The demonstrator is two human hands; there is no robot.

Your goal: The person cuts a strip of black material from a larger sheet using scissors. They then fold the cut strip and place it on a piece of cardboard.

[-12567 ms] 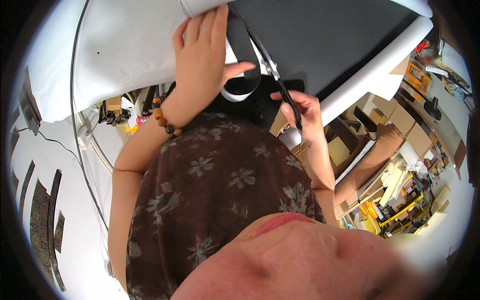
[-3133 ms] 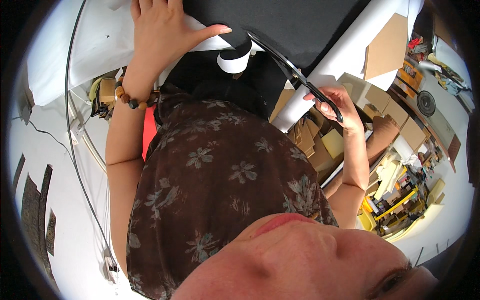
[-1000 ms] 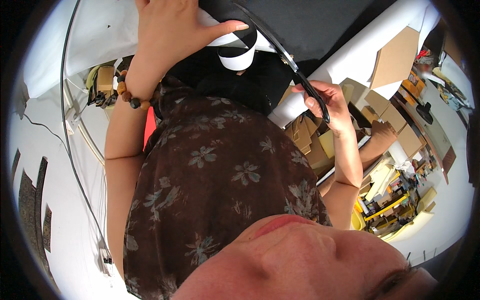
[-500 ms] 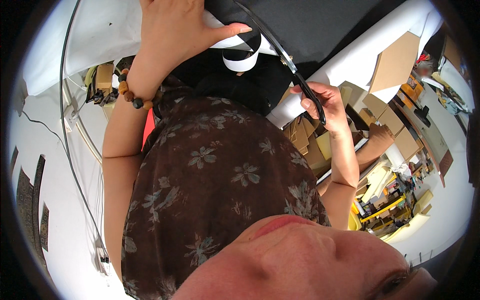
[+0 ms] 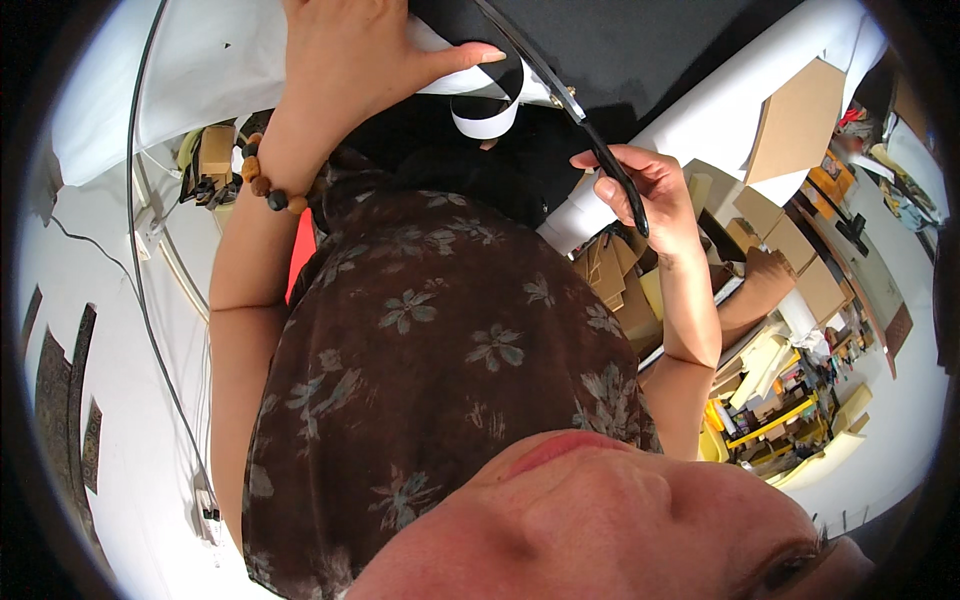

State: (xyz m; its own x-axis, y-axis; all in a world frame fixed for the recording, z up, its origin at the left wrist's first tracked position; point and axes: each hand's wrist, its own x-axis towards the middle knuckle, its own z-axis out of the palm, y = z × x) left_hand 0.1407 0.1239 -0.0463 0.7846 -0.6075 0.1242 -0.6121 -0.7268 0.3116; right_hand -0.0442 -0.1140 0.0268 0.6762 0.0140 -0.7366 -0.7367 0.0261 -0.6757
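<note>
My left hand (image 5: 350,65) rests at the top edge, thumb stretched out to the right, its fingertips cut off by the picture. Under and beside it lie white paper (image 5: 200,70) and a black sheet (image 5: 630,50). A white strip (image 5: 487,127) curls down from the sheet's near edge, below my thumb. In my right hand (image 5: 655,195) is a pair of scissors (image 5: 550,80), seen nearly edge-on, with black handles and a metal pivot. Their blades point up and left along the black sheet, and the tips run out of view.
A white roll (image 5: 690,105) slants along the right side, a brown cardboard piece (image 5: 797,120) on it. Cardboard boxes (image 5: 770,225) and a cluttered yellow rack (image 5: 770,418) stand at my right. A black cable (image 5: 134,200) hangs at the left.
My right hand and the scissors' handles have moved slightly up and away from me. The curled strip has shifted a little, while my left hand stays nearly in place.
</note>
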